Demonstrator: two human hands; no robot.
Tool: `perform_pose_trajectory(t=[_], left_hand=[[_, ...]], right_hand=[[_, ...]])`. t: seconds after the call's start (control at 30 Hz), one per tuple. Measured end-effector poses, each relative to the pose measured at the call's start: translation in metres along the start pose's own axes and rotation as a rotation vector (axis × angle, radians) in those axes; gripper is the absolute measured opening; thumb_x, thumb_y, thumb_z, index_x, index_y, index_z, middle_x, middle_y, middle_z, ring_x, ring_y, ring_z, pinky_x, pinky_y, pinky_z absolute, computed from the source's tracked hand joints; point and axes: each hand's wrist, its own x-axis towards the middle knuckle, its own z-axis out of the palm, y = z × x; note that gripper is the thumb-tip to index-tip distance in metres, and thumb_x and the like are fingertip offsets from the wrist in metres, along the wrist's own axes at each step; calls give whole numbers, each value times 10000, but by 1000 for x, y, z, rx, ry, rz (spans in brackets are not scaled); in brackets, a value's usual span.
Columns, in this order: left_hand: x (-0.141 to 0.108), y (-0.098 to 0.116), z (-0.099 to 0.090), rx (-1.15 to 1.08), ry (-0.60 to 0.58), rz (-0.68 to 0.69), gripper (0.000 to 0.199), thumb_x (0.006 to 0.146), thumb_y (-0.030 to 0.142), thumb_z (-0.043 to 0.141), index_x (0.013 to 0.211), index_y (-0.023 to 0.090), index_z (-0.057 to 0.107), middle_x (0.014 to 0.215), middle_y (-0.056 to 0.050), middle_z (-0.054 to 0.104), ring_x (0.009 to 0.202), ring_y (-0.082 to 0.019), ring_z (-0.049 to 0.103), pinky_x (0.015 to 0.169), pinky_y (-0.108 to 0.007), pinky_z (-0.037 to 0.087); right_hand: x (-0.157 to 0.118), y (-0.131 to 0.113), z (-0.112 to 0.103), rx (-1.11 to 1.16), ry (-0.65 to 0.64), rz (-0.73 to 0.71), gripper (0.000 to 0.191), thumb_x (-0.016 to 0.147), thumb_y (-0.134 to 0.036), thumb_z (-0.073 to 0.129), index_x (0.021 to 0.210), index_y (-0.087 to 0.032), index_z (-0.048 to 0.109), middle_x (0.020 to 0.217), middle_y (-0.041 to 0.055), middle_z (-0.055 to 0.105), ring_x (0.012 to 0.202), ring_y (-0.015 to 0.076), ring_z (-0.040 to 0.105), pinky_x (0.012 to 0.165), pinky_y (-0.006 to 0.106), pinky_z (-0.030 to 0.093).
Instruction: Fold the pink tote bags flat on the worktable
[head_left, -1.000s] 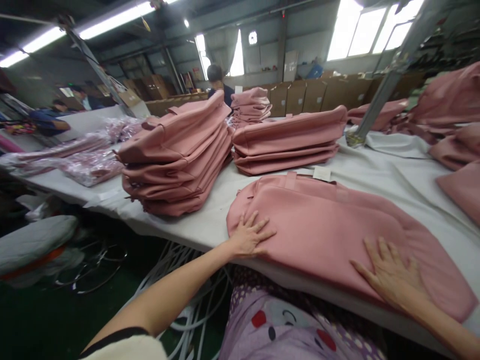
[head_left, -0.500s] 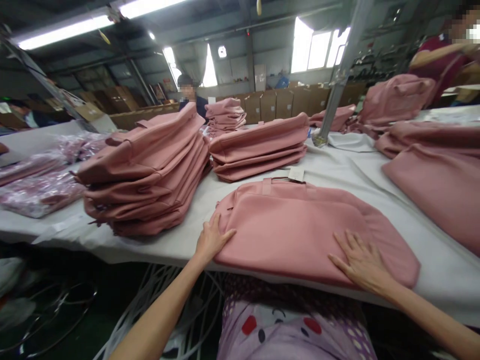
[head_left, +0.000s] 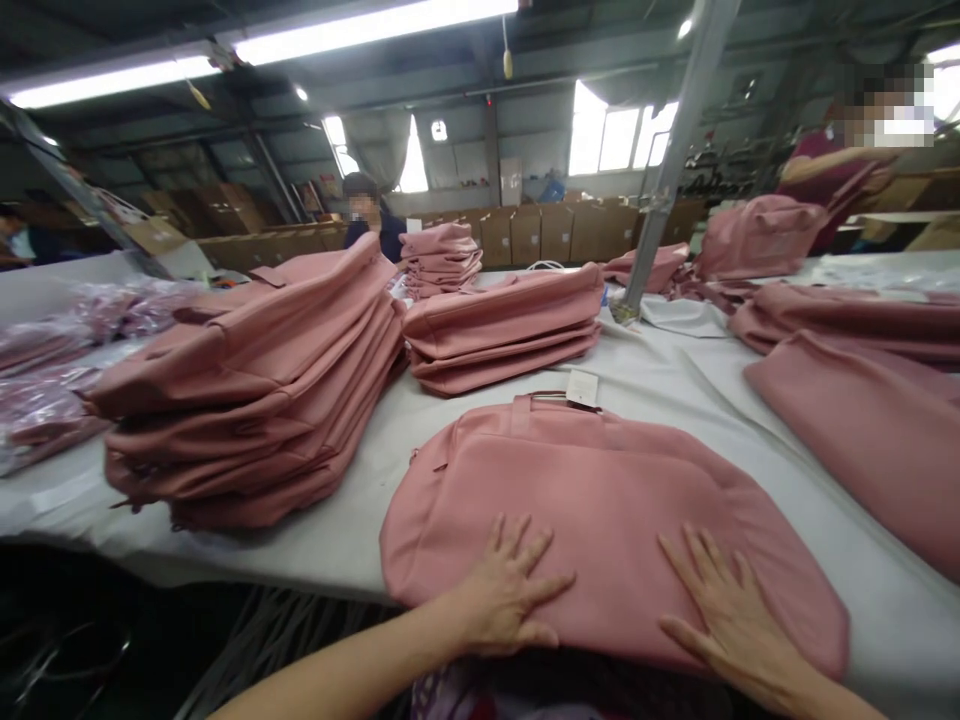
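A pink bag (head_left: pixel 585 500) lies flat at the front edge of the cloth-covered table, its short handle on the far side. Attached near that handle is a white paper tag (head_left: pixel 582 388). My left hand (head_left: pixel 510 590) rests on the bag's near left part, fingers spread. On the near right part lies my right hand (head_left: pixel 727 605), also flat with its fingers apart. Neither hand grips anything.
To the left rises a tall stack of pink bags (head_left: pixel 255 400); a lower stack (head_left: pixel 502 330) sits behind my bag. More pink bags (head_left: pixel 862 430) lie at right. A metal post (head_left: pixel 660 200) stands beyond. Plastic-wrapped bundles (head_left: pixel 45 400) are far left. Two co-workers are behind.
My left hand has moved from the bag's left edge rightward onto its front face. My right hand stays on the right part. The view has shifted, so the bag appears lower and nearer.
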Motion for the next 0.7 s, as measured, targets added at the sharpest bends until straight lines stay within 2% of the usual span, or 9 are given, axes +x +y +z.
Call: perform_pose_trajectory(t=[0.13,0.2,0.3,0.43,0.57,0.63,0.7], left_hand=[[1,-11,2,20,1,65,689,866,729,313,1463,404,199,1546,-158,57,1368,-478,-42,1033,-756,54],[2,-15,3,34,0,96,695,870,721,326,1467,387,202,1543,-168,64,1367,-488,-19,1036,-751,84],[4,-18,8,77,19,138,704,865,719,352,1468,395,186,1541,-167,96,1373,-490,59,1037,-734,155],[7,-26,21,279,156,191,740,863,693,403,1480,357,171,1536,-179,132,1365,-454,203,1024,-668,284],[14,-46,37,560,388,314,715,852,564,566,1460,348,260,1441,-185,367,1306,-373,363,997,-511,391],[17,-52,46,586,441,310,652,847,437,629,1423,401,325,1385,-122,460,1264,-323,425,992,-450,411],[17,-52,50,540,422,271,570,858,381,623,1379,414,395,1378,-66,476,1236,-283,453,1007,-428,415]], right_hand=[[1,4,0,-10,120,-146,958,760,-710,506,1502,-193,190,1490,228,272,1333,443,302,954,655,342],[3,3,-2,2,147,-156,1007,731,-704,536,1505,-171,175,1493,243,255,1322,458,308,948,660,329],[5,-3,-10,31,119,-115,1054,683,-679,594,1504,-170,176,1513,235,204,1329,458,287,979,646,288],[6,-11,-23,60,55,-73,1105,612,-733,613,1492,-183,232,1534,211,158,1344,442,260,1025,590,247],[11,-15,-26,10,62,-41,1121,584,-783,588,1469,-159,299,1520,227,195,1333,446,272,1041,552,215],[12,-12,-23,-44,94,-67,1056,636,-715,599,1473,-153,289,1497,234,256,1337,427,276,1039,517,224],[10,-7,-14,-117,147,-110,914,723,-535,601,1484,-159,261,1431,224,388,1355,391,270,1029,478,240]])
